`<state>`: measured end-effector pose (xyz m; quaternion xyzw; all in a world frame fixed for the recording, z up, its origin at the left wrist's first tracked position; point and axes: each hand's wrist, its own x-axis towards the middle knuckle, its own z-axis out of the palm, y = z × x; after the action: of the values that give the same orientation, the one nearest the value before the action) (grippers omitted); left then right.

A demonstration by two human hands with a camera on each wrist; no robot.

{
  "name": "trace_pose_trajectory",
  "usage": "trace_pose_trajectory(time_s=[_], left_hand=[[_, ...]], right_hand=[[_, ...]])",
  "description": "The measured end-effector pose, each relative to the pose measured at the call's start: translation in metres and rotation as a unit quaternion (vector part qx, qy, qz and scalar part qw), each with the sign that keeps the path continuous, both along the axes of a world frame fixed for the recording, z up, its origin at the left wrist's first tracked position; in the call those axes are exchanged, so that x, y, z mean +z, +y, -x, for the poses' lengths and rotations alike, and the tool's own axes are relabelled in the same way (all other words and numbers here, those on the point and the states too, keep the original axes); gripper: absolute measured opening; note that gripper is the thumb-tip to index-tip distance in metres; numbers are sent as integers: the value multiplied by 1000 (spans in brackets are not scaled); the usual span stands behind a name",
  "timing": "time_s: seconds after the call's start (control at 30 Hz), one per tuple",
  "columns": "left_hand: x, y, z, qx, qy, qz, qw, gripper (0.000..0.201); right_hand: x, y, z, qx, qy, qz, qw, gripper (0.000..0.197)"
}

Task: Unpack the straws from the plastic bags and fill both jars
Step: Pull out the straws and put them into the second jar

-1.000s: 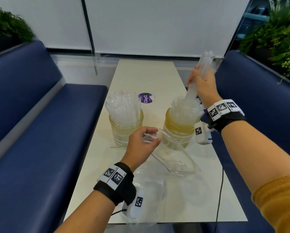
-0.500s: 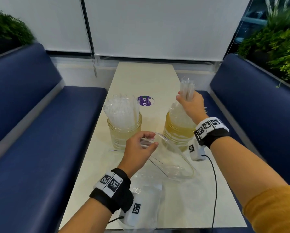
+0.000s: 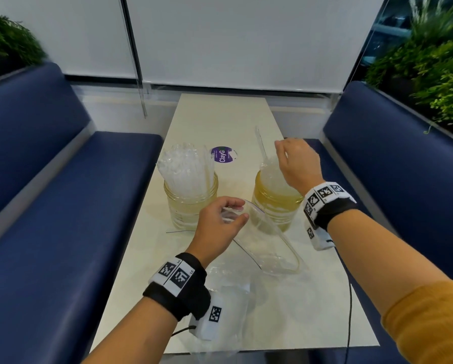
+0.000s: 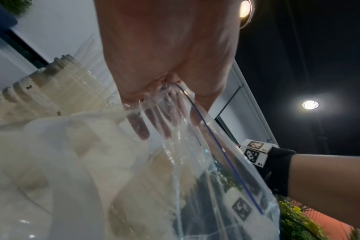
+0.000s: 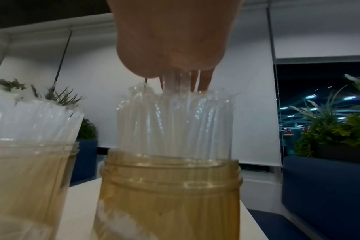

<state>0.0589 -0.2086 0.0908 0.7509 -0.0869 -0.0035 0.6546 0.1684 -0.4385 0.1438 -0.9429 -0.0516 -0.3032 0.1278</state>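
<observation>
Two amber-tinted clear jars stand side by side on the pale table (image 3: pixel 220 114). The left jar (image 3: pixel 191 206) is packed with clear straws (image 3: pixel 186 166). My right hand (image 3: pixel 285 158) hovers over the right jar (image 3: pixel 272 203), fingers (image 5: pixel 203 81) pointing straight down and touching the tops of its straws (image 5: pixel 175 121). One straw (image 3: pixel 260 143) sticks up higher beside the hand. My left hand (image 3: pixel 229 215) pinches the rim of a clear zip bag (image 3: pixel 270 248) in front of the jars; the bag (image 4: pixel 216 162) hangs open and looks empty.
A second clear bag (image 3: pixel 230 292) lies flat near the table's front edge, under my left wrist. A purple round sticker (image 3: pixel 222 155) sits behind the jars. Blue benches (image 3: pixel 62 206) flank the table. A black cable (image 3: pixel 350 311) runs down from my right wrist.
My right hand brought a bundle of straws down from high above the right jar into it, and now rests on the straw tops. The left hand kept its hold on the bag.
</observation>
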Motion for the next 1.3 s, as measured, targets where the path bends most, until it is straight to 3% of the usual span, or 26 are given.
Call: trace_pose_trajectory(time_s=[0.07,0.2,0.27,0.33,0.4,0.5,0.6,0.73,0.83,0.9,1.0,1.03,1.1,1.2,1.3], left_hand=[[1,-1,1,-1,0,-2,1000,25],[2,-1,2,0,1,2,1000,25],[1,0,3,-3,3,-2,1000,25],[1,3,4,-7,7,-7,1000,26],[1,4,5,-5,5,-11,1000,26],[2,5,3,2,2,-17,1000,24],[5,6,1,0,-2,-19,1000,25],[7,10,-1,-20,0,-16,1000,43],[9,11,-1,-45,-8,-17,999,57],[10,10,-1,-57,-11,-13,998,61],[9,6,-1,-71,-5,-10,997,65],[9,5,-1,-74,-2,-13,997,67],[10,2,-1,-78,-1,-18,997,67],[11,-3,0,-78,-2,-10,997,63],[12,-6,5,-82,-3,-3,997,65]], right_hand=[[-8,-1,1,1,27,62,998,44],[-25,2,0,-51,215,184,958,63],[-20,7,-2,-79,216,205,951,71],[1,16,-7,-105,137,194,966,61],[25,23,-14,-63,101,170,978,48],[42,37,-26,71,186,153,968,47],[36,38,-35,37,253,190,948,43],[25,18,-24,-36,207,152,966,47],[10,7,-2,-19,240,196,951,47],[6,6,9,-15,182,192,964,43],[18,24,37,34,14,70,997,34],[23,34,50,64,-3,47,997,37],[24,53,74,132,97,65,984,48],[-3,70,98,153,348,114,918,39],[-34,80,109,112,396,158,898,26]])
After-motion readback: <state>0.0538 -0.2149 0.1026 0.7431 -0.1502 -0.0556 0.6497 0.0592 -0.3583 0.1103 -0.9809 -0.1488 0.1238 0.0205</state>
